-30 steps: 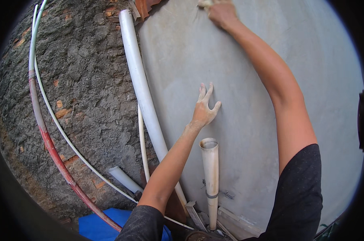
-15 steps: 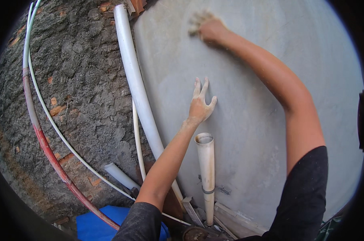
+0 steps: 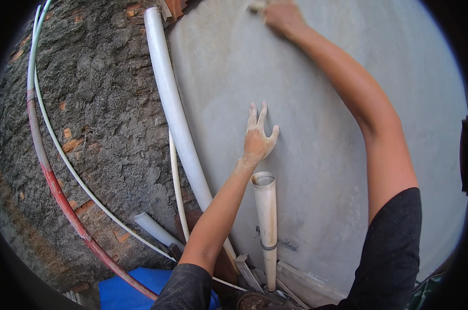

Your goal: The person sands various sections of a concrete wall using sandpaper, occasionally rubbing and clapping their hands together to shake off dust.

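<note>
My left hand rests against the smooth grey plastered wall, fingers stretched apart and coated with pale dust. It holds nothing and sits just above the open top of an upright off-white pipe. Higher up, my right hand reaches to the top edge of the view on the same wall. Motion smears its fingers, and the frame partly cuts them off. A small blurred pale-and-dark shape shows at its left side; whether it is a fingertip or a held thing I cannot make out.
A thick white pipe leans along the wall's left edge. Further left is rough dark render with exposed brick, crossed by a red-and-grey hose or pipe. A blue sheet and wooden pieces lie low down.
My right hand has slid upward along the wall to the top edge of the view. My left hand stays in nearly the same place, still spread.
</note>
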### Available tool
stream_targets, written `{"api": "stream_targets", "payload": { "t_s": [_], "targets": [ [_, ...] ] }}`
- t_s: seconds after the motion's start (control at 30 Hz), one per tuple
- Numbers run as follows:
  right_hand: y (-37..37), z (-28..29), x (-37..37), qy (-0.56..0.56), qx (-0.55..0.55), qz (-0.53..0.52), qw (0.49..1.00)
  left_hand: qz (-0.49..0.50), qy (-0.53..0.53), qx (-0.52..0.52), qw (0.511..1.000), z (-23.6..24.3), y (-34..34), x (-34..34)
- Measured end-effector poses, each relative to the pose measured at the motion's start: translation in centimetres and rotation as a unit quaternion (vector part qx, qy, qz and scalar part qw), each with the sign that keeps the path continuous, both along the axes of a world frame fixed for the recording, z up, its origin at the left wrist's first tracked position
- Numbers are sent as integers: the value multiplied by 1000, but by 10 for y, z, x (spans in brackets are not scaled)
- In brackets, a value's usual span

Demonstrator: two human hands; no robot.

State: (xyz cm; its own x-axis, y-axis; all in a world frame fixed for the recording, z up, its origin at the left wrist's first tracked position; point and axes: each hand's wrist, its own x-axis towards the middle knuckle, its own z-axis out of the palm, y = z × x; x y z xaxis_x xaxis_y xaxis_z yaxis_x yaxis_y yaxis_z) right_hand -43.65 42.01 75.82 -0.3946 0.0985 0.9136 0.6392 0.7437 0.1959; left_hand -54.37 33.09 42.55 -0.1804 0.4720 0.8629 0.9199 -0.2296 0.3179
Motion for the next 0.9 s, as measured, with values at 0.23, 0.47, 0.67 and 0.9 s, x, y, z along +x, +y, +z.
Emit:
{"api": "stream_targets", "payload": {
  "t_s": [0.23, 0.47, 0.67, 0.9],
  "targets": [
    [10, -76, -39, -135, 332, -79, 930, 21, -9, -4, 1000, -9, -5, -3],
    [14, 33, 30, 79, -17, -14, 997, 1, -16, -5, 1000, -14, 4, 0],
    [-12, -55, -50, -225, 252, -76, 938, 35, -20, -5, 999, -13, -11, -25],
    [46, -33, -81, 180, 268, -73, 943, 2, 1, -48, 999, -42, -3, 5]
  ]
}}
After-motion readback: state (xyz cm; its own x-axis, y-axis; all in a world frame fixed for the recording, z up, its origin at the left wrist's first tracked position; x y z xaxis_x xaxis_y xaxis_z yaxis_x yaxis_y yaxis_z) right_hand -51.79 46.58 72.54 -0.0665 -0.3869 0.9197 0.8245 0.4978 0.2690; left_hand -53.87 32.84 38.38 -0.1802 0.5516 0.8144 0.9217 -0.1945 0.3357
